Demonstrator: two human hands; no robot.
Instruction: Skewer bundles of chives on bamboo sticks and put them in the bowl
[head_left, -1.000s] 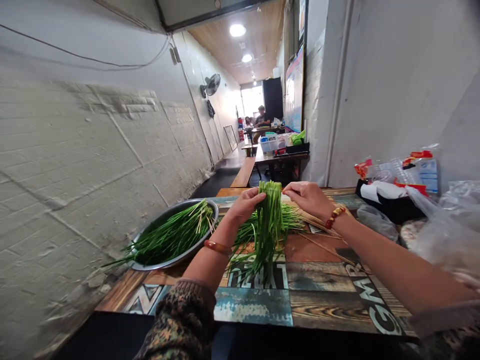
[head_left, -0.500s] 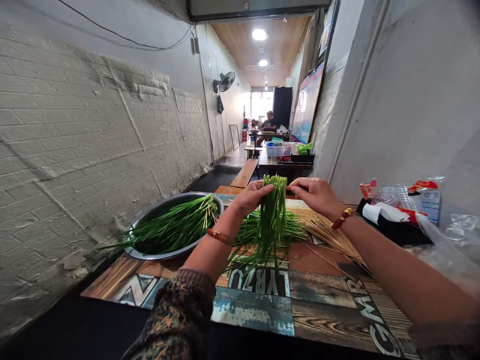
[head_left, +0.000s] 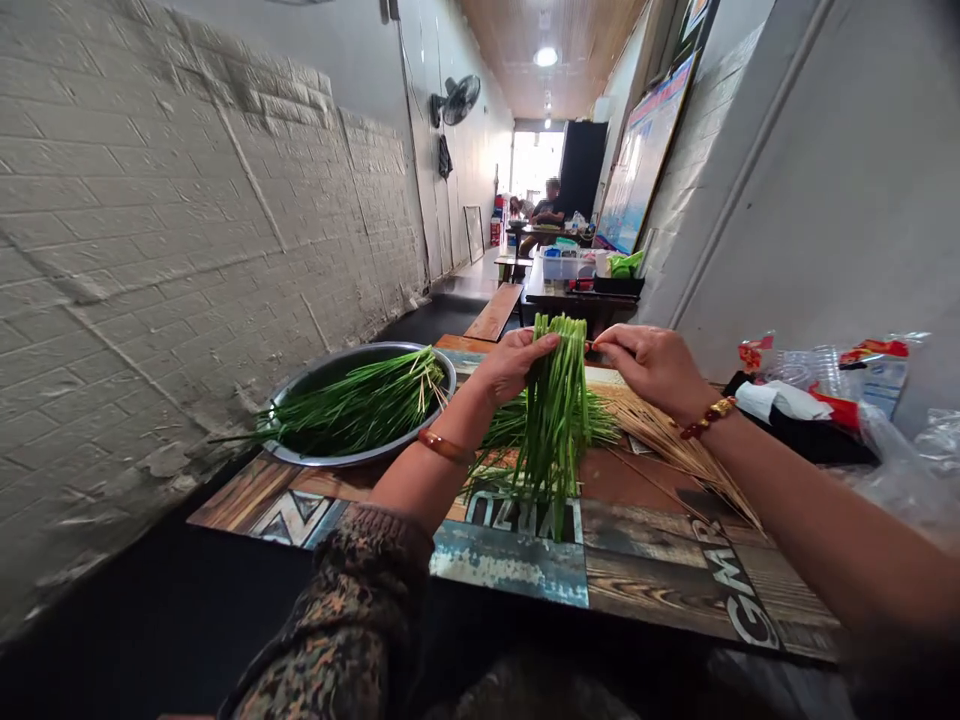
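Observation:
A bunch of long green chives point(head_left: 556, 425) hangs from my left hand point(head_left: 516, 365), which is closed around its upper end, thumb across the front. My right hand point(head_left: 654, 368) pinches the end of a thin bamboo skewer point(head_left: 589, 346) at the right side of the bunch. The rest of that skewer is hidden by the chives. More loose chives point(head_left: 600, 418) lie on the table behind the bunch. To the right, under my right forearm, a pile of bamboo skewers point(head_left: 664, 450) is fanned out. At left, a metal basin point(head_left: 322, 462) holds chives threaded on skewers point(head_left: 360, 405).
The patterned table point(head_left: 517, 570) spans the front. Plastic packaging and a black container point(head_left: 832, 440) stand at its right end. A brick wall point(head_left: 187, 220) runs along the left. Farther back are another table point(head_left: 574, 290) with a clear bin and a seated person point(head_left: 550, 205).
The camera view has tilted down, so the scene sits higher in the picture. My hands keep hold of the chives and the skewer, with little other movement.

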